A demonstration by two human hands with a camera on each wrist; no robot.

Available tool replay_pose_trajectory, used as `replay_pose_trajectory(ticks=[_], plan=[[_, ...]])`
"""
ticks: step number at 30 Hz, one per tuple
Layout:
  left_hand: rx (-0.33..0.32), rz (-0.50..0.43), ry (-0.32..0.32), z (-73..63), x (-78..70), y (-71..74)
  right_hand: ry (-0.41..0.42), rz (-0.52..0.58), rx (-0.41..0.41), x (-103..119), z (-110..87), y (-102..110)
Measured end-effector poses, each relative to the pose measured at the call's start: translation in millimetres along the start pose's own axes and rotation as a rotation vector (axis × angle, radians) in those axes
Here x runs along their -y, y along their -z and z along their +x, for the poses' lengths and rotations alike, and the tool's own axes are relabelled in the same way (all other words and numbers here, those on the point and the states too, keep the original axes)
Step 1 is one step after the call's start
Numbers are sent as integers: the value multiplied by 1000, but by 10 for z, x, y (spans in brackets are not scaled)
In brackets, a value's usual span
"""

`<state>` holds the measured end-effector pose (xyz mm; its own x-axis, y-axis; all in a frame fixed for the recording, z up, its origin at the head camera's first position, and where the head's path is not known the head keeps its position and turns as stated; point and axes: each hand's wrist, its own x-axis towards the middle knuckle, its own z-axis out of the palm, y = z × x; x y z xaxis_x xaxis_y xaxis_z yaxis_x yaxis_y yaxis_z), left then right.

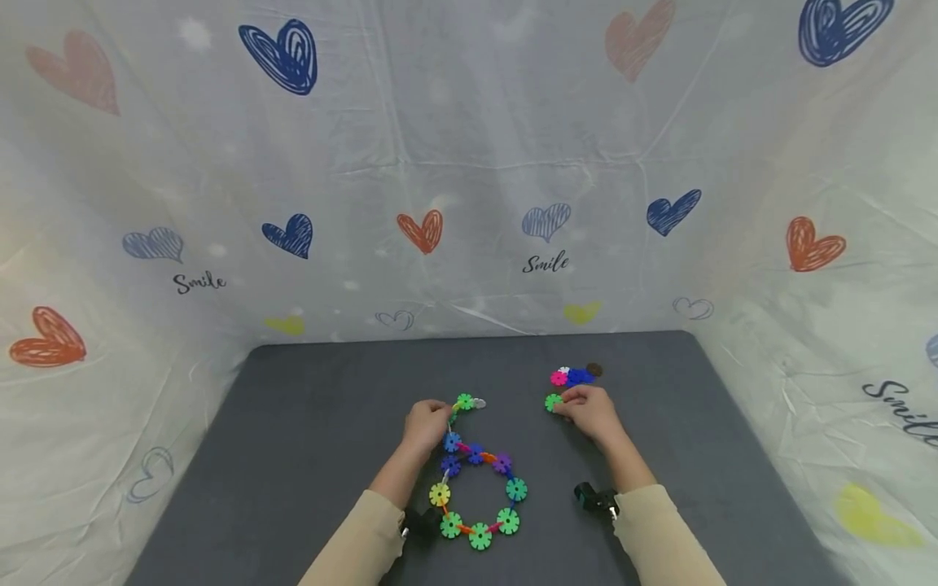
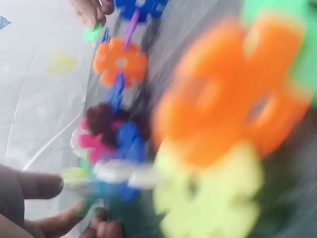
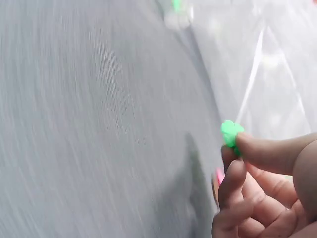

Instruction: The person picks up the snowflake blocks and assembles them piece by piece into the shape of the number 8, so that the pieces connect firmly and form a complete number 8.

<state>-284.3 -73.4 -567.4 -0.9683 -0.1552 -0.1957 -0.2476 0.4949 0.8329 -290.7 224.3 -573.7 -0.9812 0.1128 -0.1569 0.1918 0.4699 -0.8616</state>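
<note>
A chain of interlocking notched plastic discs lies on the dark table, its lower part a closed ring and its upper part a curved tail. My left hand pinches the tail between thumb and fingers. At the tail's end are a green disc and a whitish disc. Blurred orange and yellow discs fill the near side of the left wrist view. Off to the right, my right hand pinches a loose green notched disc between thumb and forefinger, apart from the chain.
A small pile of loose discs, blue, pink, white and brown, lies just beyond my right hand. Past the far edge of the table hangs a pale curtain printed with hearts. Dark wrist cameras sit near both sleeves.
</note>
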Motion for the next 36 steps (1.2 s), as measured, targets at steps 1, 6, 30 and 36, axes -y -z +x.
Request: replay_pose_trajectory(ticks=[1,6,30,36], plan=[[-6,46,-30,30,-19,18,-5,38,19,42,-21,-72],[17,259,-305,264,-82,33,-35,174,114,233,-68,-479],[136,301,-493,424,-117,-206,46,246,84,399,96,-928],[164,194,-423,415,-122,-215,1,309,70,435,70,-922]])
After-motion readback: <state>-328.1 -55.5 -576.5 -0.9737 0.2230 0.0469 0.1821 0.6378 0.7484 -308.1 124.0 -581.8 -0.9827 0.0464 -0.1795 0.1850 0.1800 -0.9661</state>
